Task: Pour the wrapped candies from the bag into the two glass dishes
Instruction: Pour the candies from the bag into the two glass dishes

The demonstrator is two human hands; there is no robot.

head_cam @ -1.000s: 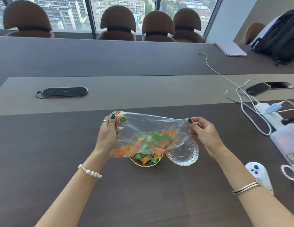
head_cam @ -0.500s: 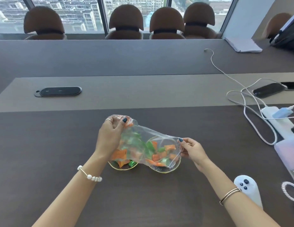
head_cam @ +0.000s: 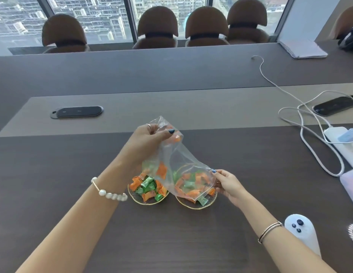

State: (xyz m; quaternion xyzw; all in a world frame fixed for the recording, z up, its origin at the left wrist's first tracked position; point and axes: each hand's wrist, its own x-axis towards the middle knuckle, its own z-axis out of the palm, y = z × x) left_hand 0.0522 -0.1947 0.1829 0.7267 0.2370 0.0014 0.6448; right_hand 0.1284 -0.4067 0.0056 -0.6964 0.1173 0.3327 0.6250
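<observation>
Two glass dishes were seen side by side on the dark table [head_cam: 73, 194], under a clear plastic bag [head_cam: 177, 160] that was held tilted. The bag's upper end was pinched by the left hand [head_cam: 146, 140] and raised; its lower edge was gripped by the right hand [head_cam: 228, 184] over the right dish [head_cam: 199, 203]. Orange and green wrapped candies [head_cam: 148, 188] were heaped in the left dish [head_cam: 144, 200]; others were seen in the bag's lower end.

One camera only, worn on the person's head, looks forward and down across the dark table [head_cam: 191, 243] toward the chairs [head_cam: 158, 28] at twelve o'clock, close above both forearms, wide-angled, edges bowed.
</observation>
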